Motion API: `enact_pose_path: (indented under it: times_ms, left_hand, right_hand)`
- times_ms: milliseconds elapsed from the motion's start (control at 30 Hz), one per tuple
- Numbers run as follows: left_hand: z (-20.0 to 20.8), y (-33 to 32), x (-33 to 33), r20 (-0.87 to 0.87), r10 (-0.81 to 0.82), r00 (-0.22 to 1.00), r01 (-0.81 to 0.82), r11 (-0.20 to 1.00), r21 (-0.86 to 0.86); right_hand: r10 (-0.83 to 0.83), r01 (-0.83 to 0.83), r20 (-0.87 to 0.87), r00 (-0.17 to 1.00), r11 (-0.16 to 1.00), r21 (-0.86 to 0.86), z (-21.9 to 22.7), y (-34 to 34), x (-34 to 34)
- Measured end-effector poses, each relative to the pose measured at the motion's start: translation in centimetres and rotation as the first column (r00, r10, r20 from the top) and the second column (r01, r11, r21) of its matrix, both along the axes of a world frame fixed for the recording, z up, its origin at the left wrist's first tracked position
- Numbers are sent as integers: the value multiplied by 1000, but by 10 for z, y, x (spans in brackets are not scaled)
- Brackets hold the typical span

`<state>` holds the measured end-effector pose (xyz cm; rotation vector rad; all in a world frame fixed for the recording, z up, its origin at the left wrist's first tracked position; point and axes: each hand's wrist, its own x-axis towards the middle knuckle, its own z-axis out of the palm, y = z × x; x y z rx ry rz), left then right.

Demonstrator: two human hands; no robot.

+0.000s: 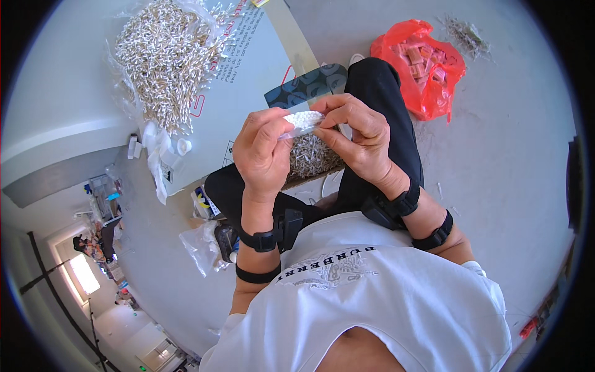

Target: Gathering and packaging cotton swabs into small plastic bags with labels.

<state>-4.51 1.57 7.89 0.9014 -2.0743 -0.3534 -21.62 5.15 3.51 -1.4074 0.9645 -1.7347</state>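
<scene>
A small clear packet of cotton swabs (304,119) is held up in front of me, its white swab tips packed closely together. My left hand (263,149) pinches the packet's left end between thumb and fingers. At the other end, my right hand (362,139) is closed, its thumb and forefinger gripping the packet's edge. Just beneath the packet, between my legs, a box of loose cotton swabs (313,158) is partly hidden by my hands.
A large heap of cotton swabs (167,62) in clear plastic lies on a pale printed board (248,105) to the left. Small white containers (183,147) stand by its edge. A red plastic bag (455,87) with pinkish packets sits at the right, near scattered swabs (466,37).
</scene>
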Motion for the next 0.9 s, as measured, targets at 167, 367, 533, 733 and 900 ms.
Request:
enact_pose_path:
  times_ms: [167,367,533,733,900]
  left_hand:
    - [7,1,-2,121,-18,993,49,964,-261]
    - [10,5,1,233,-4,972,105,901,-421]
    - [11,7,1,258,6,966,110,894,-435]
    - [10,4,-5,162,-19,987,81,919,-386]
    - [3,1,-2,95,-31,995,60,945,-320]
  right_hand:
    - [153,-185,260,953,977,105,4,3,1]
    - [140,-162,260,955,985,65,5,3,2]
    - [81,-100,292,953,994,50,10,4,6]
    - [45,-46,180,983,999,5,12,4,6]
    - [23,-23,123,992,1000,-4,11,3,9]
